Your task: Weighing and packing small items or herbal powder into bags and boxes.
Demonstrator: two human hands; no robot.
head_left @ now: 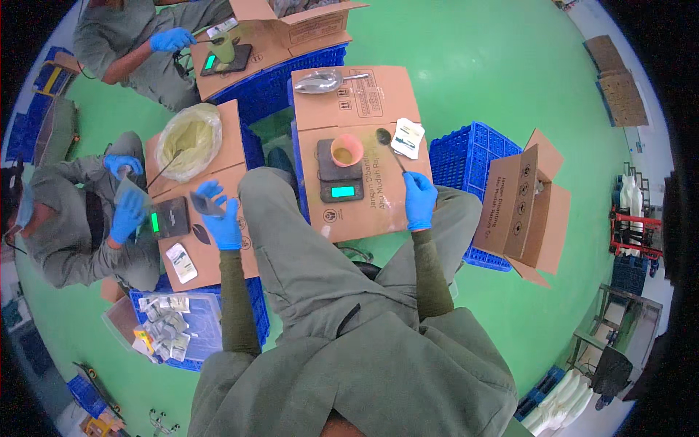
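Observation:
My right hand [420,200], in a blue glove, is closed round the handle of a long spoon [384,136]; its dark bowl points away from me over the cardboard. Out to the left, my gloved left hand [224,222] pinches a small greyish flat pouch [199,203] between thumb and fingers. A pink cup [346,150] with brownish contents stands on a black digital scale [341,169] with a lit green display. Right of the spoon's bowl lies a small stack of white printed pouches [408,138]. A metal scoop [319,81] rests at the far end of the cardboard [378,218].
Left, a co-worker [87,211] handles a pouch beside a bag-lined tub of powder [189,142] and another scale [170,218]. A second co-worker [138,51] sits far left. A blue crate [466,160] and open carton [524,211] stand right; a clear bin [196,320] holds pouches.

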